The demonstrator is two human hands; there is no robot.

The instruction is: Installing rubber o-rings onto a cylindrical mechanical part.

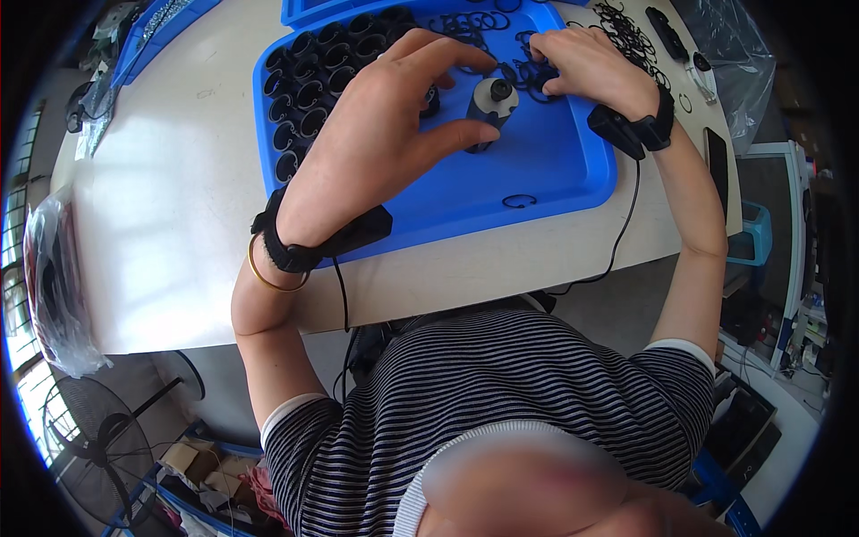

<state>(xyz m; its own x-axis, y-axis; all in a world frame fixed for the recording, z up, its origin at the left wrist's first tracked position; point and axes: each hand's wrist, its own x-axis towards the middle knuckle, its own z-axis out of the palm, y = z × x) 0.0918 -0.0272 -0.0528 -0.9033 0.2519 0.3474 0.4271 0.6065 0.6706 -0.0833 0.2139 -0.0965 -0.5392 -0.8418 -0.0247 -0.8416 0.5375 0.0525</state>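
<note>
My left hand (385,116) hovers over a blue tray (546,174), its thumb and fingers closed around a small black and grey cylindrical part (490,103) standing on the tray. My right hand (586,58) rests at the tray's far side, fingers curled down into a heap of thin black rubber rings (483,27); whether it holds one I cannot tell. Rows of black cylindrical parts (309,85) fill the tray's left end. A single black ring (519,200) lies near the tray's near edge. Both wrists wear black strapped devices with cables.
The tray sits on a pale table (170,224). More black rings (631,36) lie loose on the table at the far right, beside clear plastic bags (729,54). A plastic bag of dark parts (54,286) hangs at the left edge. A fan (98,447) stands on the floor.
</note>
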